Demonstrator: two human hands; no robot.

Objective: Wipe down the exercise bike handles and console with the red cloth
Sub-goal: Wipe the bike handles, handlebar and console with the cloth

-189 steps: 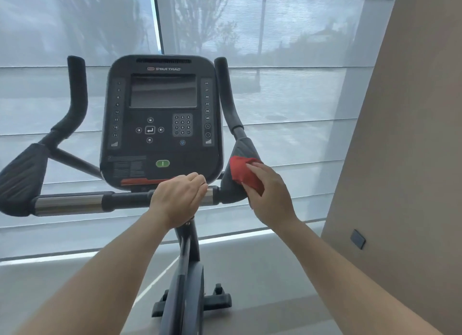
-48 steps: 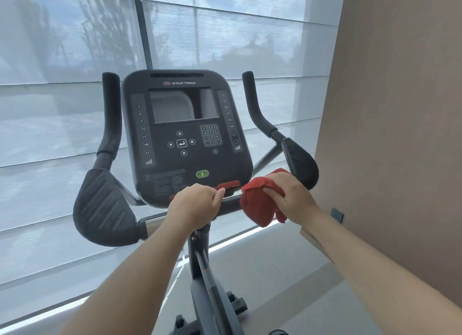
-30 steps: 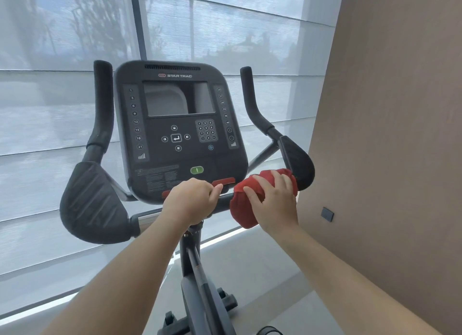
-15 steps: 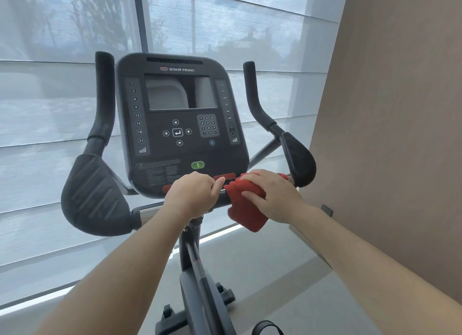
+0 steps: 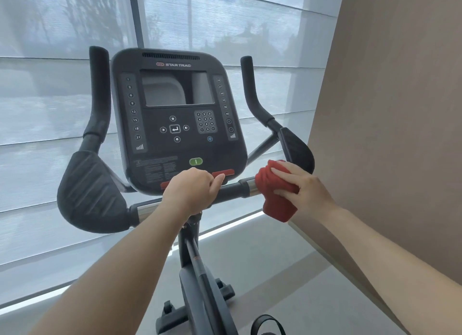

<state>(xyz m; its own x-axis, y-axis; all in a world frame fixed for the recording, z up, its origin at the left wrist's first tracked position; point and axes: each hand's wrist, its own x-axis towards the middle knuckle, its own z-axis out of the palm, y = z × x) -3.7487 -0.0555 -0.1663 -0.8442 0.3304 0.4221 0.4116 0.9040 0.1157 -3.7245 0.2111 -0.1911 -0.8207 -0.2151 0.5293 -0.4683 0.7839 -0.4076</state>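
While my right-hand fingers lay curved over the red cloth, they pressed it round the crossbar. The thumb was hidden beneath, so I gripped the cloth with the bar inside it, and a loose tail hung down at 6 o'clock. My right hand sat at the bar's right end.

That bar was what mattered. Its long axis ran from 9 o'clock to 3 o'clock across my view, rising slightly toward 2, so I judged any stroke should slide along that line rather than across it. At 9 o'clock, touching the cloth's edge, the chrome sleeve showed bare. Just past my knuckles at 1 o'clock stood the right elbow pad, and farther out at 11 o'clock rose the right upright grip.

Farther along at 9 o'clock, my left hand was closed round the dark middle of the crossbar, steadying it, with nothing else in it. Above it, at 10 o'clock from the cloth, sat the console, near enough for the right hand to reach. The left elbow pad and left upright grip lay well apart at 9 o'clock. They were nearer my left hand, which held no cloth.
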